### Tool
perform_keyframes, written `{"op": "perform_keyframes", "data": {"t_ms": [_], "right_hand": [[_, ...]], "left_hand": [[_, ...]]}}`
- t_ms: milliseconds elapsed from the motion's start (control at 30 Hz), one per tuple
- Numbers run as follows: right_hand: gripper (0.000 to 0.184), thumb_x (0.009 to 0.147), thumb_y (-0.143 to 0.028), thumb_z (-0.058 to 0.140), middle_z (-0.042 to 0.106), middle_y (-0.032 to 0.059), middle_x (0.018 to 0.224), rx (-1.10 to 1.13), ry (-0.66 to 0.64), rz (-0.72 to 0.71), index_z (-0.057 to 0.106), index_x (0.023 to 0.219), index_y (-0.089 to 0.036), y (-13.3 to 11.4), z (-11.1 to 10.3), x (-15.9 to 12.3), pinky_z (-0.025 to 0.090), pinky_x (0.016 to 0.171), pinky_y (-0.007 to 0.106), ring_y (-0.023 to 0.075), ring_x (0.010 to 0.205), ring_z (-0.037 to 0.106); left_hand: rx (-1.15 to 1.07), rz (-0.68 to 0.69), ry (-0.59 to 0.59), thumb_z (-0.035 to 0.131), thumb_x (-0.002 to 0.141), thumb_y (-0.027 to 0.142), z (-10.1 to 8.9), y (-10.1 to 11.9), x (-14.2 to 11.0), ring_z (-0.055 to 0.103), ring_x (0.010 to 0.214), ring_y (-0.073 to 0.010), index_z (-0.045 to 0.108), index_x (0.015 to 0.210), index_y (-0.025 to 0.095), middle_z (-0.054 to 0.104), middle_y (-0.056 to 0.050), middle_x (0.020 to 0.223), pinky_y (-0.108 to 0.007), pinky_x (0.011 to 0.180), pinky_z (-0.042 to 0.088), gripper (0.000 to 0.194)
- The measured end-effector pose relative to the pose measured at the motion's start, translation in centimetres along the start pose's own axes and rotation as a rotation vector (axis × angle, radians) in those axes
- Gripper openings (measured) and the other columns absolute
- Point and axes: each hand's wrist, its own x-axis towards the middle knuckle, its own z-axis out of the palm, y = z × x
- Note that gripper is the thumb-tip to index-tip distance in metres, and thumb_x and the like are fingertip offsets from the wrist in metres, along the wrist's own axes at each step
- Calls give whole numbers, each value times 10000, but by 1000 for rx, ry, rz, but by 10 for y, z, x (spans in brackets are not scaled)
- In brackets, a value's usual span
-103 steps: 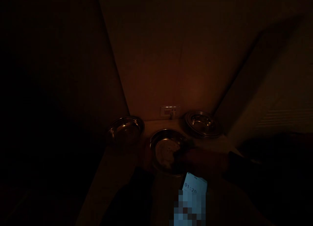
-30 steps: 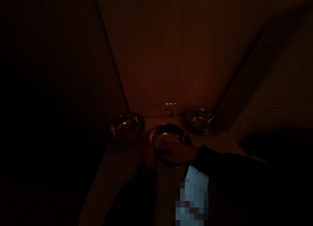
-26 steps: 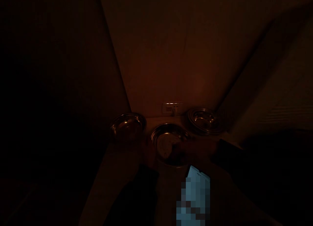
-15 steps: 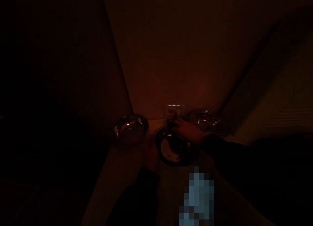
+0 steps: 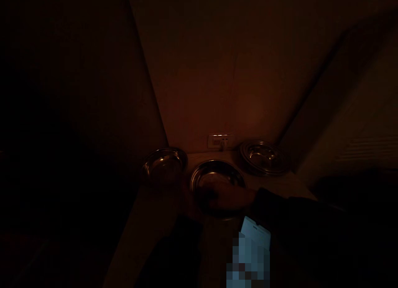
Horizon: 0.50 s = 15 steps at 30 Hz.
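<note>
In near darkness, a lit phone (image 5: 255,230), partly pixelated, glows nearest. Just beyond, the right hand (image 5: 230,196) is over a round metal dish (image 5: 217,166) on a table (image 5: 132,230), hiding its near side; the left hand (image 5: 188,196) is by its left rim — whether either grips anything, I cannot tell. Behind sit a metal bowl (image 5: 164,167), left, and stacked metal plates (image 5: 263,157), right — beyond, a wall socket (image 5: 215,142).

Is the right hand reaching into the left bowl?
No, the right hand is at the middle bowl, and the left bowl sits apart from it.

right fingers (image 5: 219,191) in metal bowl (image 5: 228,167), lit phone (image 5: 256,232) near
</note>
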Motion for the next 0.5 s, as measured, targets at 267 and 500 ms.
{"op": "perform_keyframes", "data": {"t_ms": [267, 500], "right_hand": [[301, 713, -55, 566, 720, 107, 981, -129, -171, 71, 722, 958, -136, 29, -18, -30, 506, 717, 294, 238, 864, 681], [350, 832, -72, 467, 654, 149, 1153, -173, 140, 97, 616, 1148, -96, 29, 8, 3, 462, 909, 312, 221, 1058, 617]], "left_hand": [[446, 61, -132, 426, 881, 276, 14, 10, -16, 667, 860, -209, 705, 868, 164, 732, -87, 937, -315, 790, 491, 300], [425, 69, -55, 472, 887, 249, 13, 2, -11, 617, 1111, -228, 669, 1070, 146, 669, -121, 1203, -348, 976, 446, 288]]}}
